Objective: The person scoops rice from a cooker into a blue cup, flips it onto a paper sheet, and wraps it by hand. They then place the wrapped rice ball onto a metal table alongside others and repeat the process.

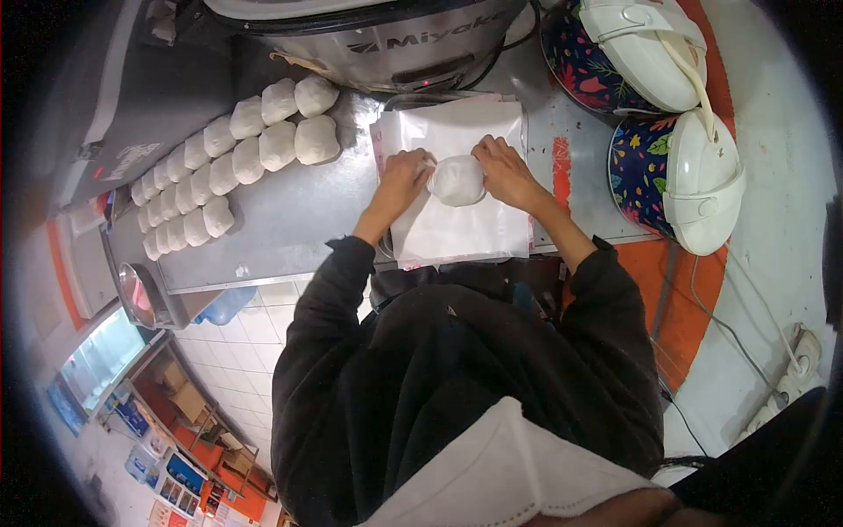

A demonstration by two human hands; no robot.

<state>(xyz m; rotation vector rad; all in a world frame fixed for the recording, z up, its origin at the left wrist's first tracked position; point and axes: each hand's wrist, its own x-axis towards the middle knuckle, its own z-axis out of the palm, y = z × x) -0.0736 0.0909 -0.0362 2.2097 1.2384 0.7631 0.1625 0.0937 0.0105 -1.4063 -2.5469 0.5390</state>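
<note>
A rounded white wrapped parcel (457, 182) sits on a stack of white wrapping paper (457, 235) in front of me. At the parcel's left edge, my left hand (403, 182) is closed, its fingers pinching the wrapper. My right hand (509, 174) is closed on the wrapper at the upper right side. Whatever is inside the parcel is hidden. Several similar white parcels (277, 146) stand in rows on the metal counter to the left.
A large Miyako rice cooker (386, 44) stands behind the paper. Two flowered containers with white lids, a rear one (597, 61) and a nearer one (641, 171), are at the right. A metal bowl (138, 294) sits past the counter's left end. Cables and a power strip (795, 364) lie lower right.
</note>
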